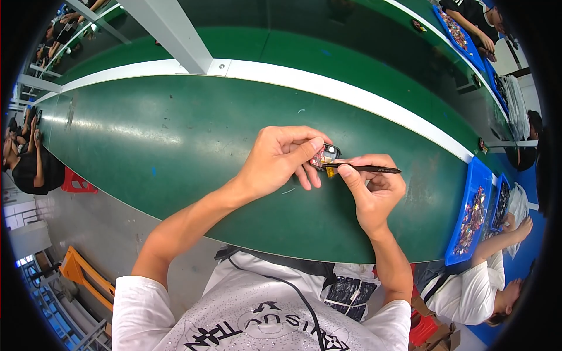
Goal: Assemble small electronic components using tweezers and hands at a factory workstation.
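Observation:
My left hand pinches a small electronic device between thumb and fingers above the green tabletop. It has a black casing, a pale grey face and a reddish part near my thumb. From its lower side hangs a small yellow strip. My right hand is closed around slim black tweezers, which lie almost level. Their tip reaches the lower edge of the device, by the yellow strip. Whether the tip grips anything is too small to tell.
A blue tray of small colourful parts stands at the bench's right end, beside a co-worker in a white shirt. A white rail with an upright post crosses behind my hands. Another person in black sits far left.

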The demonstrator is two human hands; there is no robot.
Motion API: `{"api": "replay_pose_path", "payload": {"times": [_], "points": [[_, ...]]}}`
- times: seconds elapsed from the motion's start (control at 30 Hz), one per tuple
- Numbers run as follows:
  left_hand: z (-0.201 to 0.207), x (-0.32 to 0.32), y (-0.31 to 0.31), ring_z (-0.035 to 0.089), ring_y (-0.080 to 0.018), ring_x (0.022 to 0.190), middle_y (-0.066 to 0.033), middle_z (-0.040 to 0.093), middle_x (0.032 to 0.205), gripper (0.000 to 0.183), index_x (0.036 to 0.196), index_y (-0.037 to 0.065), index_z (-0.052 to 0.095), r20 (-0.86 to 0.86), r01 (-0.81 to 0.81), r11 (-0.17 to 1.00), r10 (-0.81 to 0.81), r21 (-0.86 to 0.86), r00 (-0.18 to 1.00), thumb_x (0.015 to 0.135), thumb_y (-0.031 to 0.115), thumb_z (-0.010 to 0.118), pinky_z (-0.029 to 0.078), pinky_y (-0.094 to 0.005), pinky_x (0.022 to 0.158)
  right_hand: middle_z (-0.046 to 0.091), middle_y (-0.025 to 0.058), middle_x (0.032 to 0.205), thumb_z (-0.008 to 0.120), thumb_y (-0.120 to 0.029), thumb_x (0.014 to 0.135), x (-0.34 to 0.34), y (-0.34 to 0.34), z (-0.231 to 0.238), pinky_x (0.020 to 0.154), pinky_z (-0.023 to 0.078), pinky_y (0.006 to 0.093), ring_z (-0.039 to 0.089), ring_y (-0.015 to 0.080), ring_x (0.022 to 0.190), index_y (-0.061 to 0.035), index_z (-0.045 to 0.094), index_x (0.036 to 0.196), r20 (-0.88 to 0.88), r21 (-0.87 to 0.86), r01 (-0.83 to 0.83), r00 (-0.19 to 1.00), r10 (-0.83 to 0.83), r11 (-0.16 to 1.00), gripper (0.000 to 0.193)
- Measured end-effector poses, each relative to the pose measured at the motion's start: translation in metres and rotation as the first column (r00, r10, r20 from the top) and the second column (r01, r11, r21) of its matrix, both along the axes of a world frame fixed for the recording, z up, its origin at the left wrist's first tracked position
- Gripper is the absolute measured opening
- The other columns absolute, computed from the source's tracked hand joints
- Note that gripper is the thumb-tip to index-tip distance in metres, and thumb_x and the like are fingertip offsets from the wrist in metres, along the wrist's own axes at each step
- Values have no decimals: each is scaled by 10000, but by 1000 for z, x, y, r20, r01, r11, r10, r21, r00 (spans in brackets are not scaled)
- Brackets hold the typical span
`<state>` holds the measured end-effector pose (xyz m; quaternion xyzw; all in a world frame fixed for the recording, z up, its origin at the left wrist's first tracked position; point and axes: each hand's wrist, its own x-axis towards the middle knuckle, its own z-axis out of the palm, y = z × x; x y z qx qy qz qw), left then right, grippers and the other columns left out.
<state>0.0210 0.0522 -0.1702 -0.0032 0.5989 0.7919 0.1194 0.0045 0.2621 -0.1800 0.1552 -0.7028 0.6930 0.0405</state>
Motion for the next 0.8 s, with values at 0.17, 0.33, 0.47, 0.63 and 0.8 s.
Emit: {"api": "replay_pose_path", "payload": {"times": [0.17,0.33,0.47,0.63,0.8], "points": [[1,0,0,740,-201,663,-152,741,958,317,1196,-89,679,0,-1,1000,1,-18,1000,1089,181,552,603,-277,539,750,69,865,862,16,824,1,0,0,515,412,180,571,36,586,15,732,937,-54,42,12,998,-10,999,172],[0,1,0,740,-198,665,-152,743,954,313,1196,-91,678,5,0,1000,1,-19,1000,1089,173,549,599,-277,538,756,59,852,866,16,817,1,0,0,508,403,181,555,29,565,7,732,931,-102,80,22,995,-14,997,176],[-1,0,-1,739,-196,666,-147,745,941,314,1194,-92,680,8,4,1000,-4,-27,1000,1088,174,551,599,-276,537,769,64,853,864,20,816,1,0,0,498,388,182,538,21,547,4,729,929,-139,100,13,990,1,995,177],[-1,1,0,717,-167,634,-140,742,925,312,1191,-87,686,11,-5,998,5,-65,1000,1088,179,557,574,-254,511,779,68,845,864,14,814,0,-1,0,482,374,187,514,17,516,-3,725,917,-201,121,20,980,5,992,174],[1,2,-2,701,-153,607,-133,738,910,310,1190,-87,687,19,4,996,-2,-85,1000,1086,177,562,553,-240,488,778,65,814,870,-11,816,0,-2,2,470,362,190,500,19,483,-15,727,905,-257,162,28,966,14,986,169]]}}
